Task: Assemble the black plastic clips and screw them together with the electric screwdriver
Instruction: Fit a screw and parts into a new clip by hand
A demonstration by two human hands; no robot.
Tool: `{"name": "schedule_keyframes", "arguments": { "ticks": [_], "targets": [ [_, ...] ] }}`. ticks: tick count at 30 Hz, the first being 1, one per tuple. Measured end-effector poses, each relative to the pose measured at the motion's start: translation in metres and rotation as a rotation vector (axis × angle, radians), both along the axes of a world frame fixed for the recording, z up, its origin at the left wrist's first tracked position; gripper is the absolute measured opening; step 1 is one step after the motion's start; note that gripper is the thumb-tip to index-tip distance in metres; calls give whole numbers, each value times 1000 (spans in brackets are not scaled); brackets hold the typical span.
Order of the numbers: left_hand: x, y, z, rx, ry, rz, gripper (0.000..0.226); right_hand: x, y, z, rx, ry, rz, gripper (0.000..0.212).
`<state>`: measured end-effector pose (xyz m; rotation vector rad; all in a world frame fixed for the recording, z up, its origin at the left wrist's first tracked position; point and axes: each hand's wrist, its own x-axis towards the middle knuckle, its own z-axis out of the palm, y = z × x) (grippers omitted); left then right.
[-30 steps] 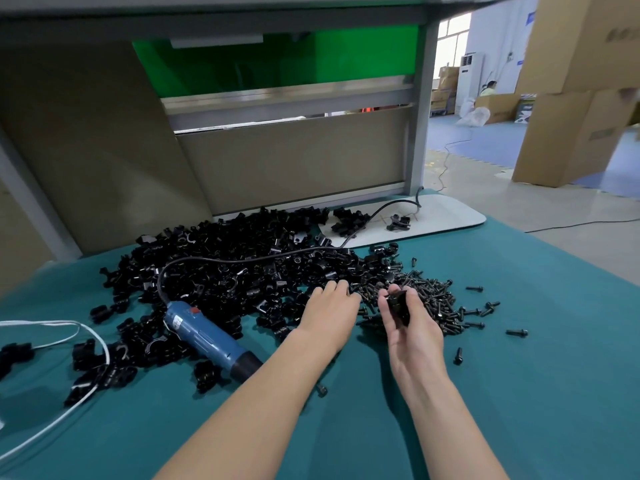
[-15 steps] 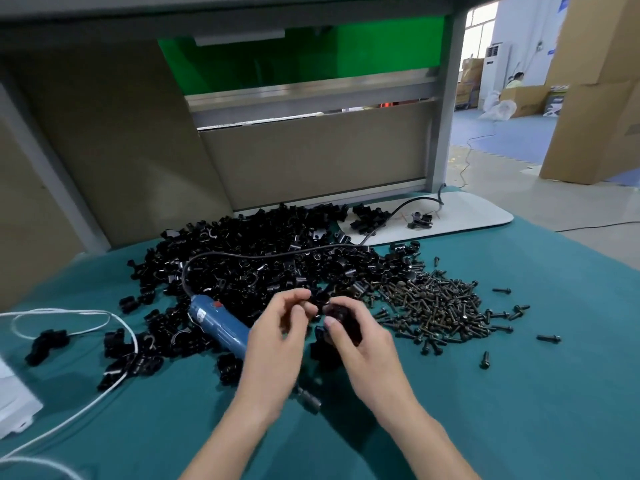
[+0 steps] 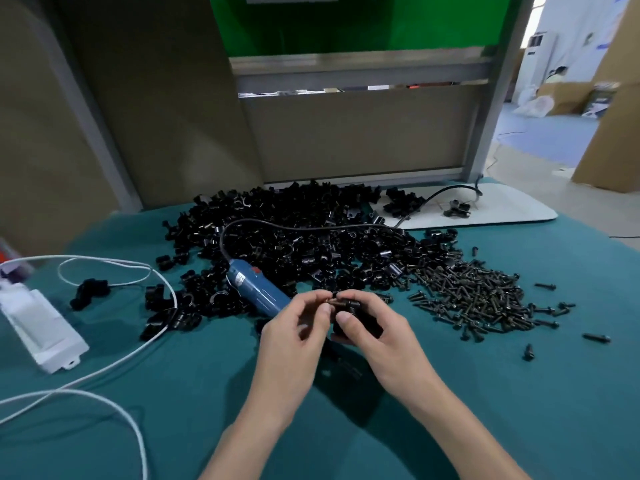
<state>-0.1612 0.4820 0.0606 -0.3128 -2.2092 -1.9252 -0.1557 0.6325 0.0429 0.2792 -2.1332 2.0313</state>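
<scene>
The screw [image 3: 333, 301] lies about level, its long axis running left to right, one end at the clip [image 3: 362, 322]. The left hand [image 3: 294, 337] pinches it between thumb and fingertips; the right hand [image 3: 384, 337] grips the clip, thumb on top, fingers curled round it. Both hands meet above the green cloth [image 3: 485, 393], forearms coming in from below. The screwdriver [image 3: 258, 292] lies just beyond the left hand, its nose slanting down-right toward the hands. The clip pile [image 3: 294, 237] lies behind, the screw pile [image 3: 474, 296] to the right.

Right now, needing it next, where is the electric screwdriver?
In the head view, the electric screwdriver lies left of centre at the near edge of the clip pile, its tip just behind the left hand.
</scene>
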Motion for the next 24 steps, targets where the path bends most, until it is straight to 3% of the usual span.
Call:
{"name": "schedule_keyframes", "arguments": {
  "ticks": [6,17,24],
  "targets": [
    [-3,-4,-4,-21,14,36,16,2,0,4,-22,-3,7,19],
    [-5,-6,-3,51,-42,-23,11,3,1,-1,204,61,-10,28],
    [-6,-9,-5,-80,-45,-53,19,5,2,-1,266,79,-10,32]
  ]
}}
